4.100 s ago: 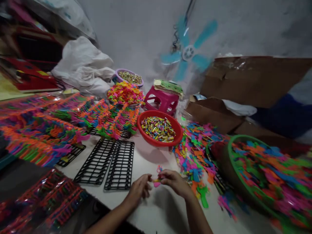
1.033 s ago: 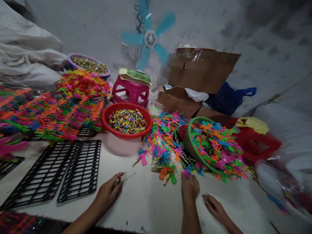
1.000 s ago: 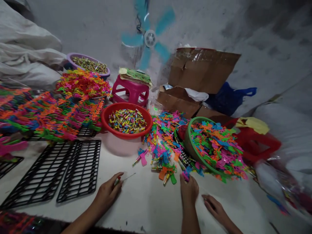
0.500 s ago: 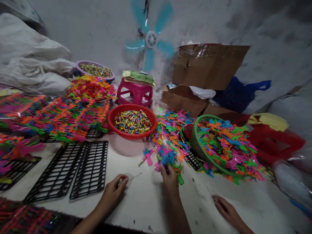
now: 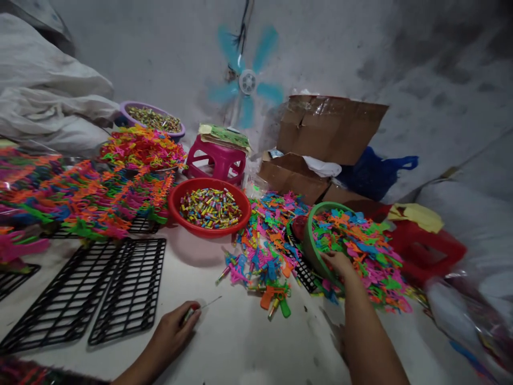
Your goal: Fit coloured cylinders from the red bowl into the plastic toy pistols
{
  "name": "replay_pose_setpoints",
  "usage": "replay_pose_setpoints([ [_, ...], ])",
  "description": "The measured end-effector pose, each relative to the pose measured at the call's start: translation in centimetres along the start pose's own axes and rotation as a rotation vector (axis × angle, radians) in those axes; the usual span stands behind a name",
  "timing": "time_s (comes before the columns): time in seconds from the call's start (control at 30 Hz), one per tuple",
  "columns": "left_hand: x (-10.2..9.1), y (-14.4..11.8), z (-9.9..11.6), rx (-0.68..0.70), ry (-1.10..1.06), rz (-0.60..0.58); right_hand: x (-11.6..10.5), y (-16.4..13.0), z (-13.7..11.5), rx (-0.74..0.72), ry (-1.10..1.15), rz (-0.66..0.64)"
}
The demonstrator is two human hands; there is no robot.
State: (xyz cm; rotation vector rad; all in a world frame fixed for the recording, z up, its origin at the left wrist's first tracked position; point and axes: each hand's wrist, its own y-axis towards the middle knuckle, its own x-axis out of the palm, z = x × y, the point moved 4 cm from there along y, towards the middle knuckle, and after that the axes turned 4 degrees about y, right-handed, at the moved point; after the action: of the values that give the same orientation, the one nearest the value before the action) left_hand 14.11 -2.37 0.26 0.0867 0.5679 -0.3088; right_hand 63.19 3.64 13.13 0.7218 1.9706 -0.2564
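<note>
Currently, right hand [image 5: 340, 263] is reaching, fingers loose, into green basket [image 5: 310, 251] for a toy piece; left hand [image 5: 172, 334] is pinching a needle tool [image 5: 197, 308], so a firm pick seems next.

Nothing readable is showing anywhere here: the small wrapped pieces in the red bowl [image 5: 209, 208] are carrying coloured printing that is blurring into streaks, the green printed sheets lying on the pink stool [image 5: 216, 161] are too small to make out, and the cardboard box [image 5: 328, 128] is showing only bare brown flaps and shiny tape
</note>
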Motion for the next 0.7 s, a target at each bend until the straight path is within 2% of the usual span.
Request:
replay_pose_setpoints([
  [0.23, -0.2, -0.2, 0.1, -0.012, -0.026, 0.019, 0.6, -2.9, -0.4, -0.154, 0.098, -0.075],
  [0.33, 0.0, -0.2, 0.0, -0.004, -0.011, 0.008, 0.6, -4.0, -0.4, -0.187, 0.179, -0.018],
  [0.5, 0.1, -0.2, 0.0, 0.0, -0.034, 0.015, -0.4, -4.5, 0.6, -0.134, 0.281, 0.193],
  [0.6, 0.0, -0.3, 0.0, -0.014, -0.037, 0.014, -1.7, -4.5, 1.1, -0.061, 0.323, 0.411],
  [0.7, 0.0, -0.3, -0.1, -0.022, -0.027, 0.024, -2.3, -5.6, 0.1, -0.015, 0.399, 0.651],
])
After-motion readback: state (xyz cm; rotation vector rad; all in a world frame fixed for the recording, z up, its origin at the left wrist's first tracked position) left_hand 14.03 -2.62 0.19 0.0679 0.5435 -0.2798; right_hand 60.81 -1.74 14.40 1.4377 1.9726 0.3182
